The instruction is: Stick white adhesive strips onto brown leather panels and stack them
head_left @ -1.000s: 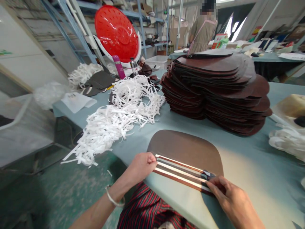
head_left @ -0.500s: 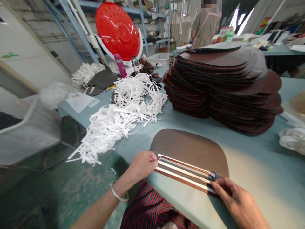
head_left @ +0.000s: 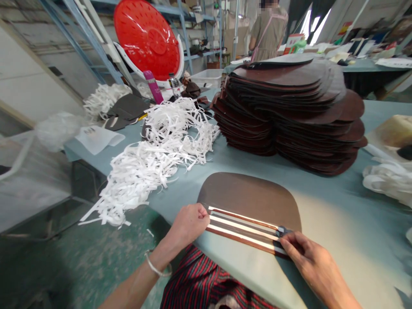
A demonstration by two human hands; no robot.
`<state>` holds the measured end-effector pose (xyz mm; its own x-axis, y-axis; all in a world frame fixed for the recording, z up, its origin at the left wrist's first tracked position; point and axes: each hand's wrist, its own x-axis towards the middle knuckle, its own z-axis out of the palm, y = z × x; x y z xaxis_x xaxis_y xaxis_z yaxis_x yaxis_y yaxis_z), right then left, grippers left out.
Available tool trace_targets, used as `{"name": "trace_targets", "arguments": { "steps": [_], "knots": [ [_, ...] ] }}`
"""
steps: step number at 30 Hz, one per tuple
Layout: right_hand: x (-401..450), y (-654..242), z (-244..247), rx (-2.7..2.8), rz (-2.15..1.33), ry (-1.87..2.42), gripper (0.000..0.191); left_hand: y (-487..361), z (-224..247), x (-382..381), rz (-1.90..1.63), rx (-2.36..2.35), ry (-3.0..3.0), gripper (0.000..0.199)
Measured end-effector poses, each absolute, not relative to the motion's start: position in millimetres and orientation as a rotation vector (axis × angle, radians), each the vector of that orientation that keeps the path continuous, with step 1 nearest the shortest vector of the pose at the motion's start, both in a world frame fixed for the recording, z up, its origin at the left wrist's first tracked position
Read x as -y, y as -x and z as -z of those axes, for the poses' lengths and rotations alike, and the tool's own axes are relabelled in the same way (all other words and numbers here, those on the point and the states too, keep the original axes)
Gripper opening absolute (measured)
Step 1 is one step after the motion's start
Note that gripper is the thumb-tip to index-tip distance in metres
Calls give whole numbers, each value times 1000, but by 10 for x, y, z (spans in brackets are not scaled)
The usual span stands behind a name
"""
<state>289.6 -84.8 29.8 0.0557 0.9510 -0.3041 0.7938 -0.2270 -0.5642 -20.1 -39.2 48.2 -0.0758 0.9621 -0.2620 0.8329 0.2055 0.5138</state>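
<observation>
The left hand [head_left: 189, 223], fingers curled together, presses the left end of white strips [head_left: 241, 227] on a brown leather piece [head_left: 251, 197] lying at the table's [head_left: 337, 223] near edge. The right hand's [head_left: 309, 262] fingers pinch the strips' right end.

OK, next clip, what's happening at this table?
A person sits at a grey-green table with one brown leather piece lying flat in front of them. Along its near edge run white tape strips. The left hand presses on the left end of the strips, and the right hand pinches their right end. Behind are a tall stack of brown leather pieces and a pile of white paper strips. Another person stands in the background.
</observation>
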Motion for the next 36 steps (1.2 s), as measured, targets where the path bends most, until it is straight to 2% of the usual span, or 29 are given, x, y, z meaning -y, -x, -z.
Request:
{"name": "trace_targets", "arguments": {
  "steps": [16,19,22,24,27,36],
  "knots": [
    [844,-2886,-310,1740,-957,2146,46,224,-451,379,-299,-1928,-1624,11],
    [844,-2869,-310,1742,-904,2110,42,185,-384,444,-281,-2005,-1719,11],
    [860,-2853,-320,1757,-863,2026,32,159,-260,537,-487,-1978,-1975,8],
    [869,-2849,-331,1753,-842,1987,28,151,-188,598,-635,-1850,-2234,13],
    [879,-2845,-359,1730,-818,1982,20,153,-136,687,-649,-1711,-2562,20],
    [895,-2789,-375,1709,-728,2057,10,77,-154,998,-270,-1695,-2903,50]
  ]
}}
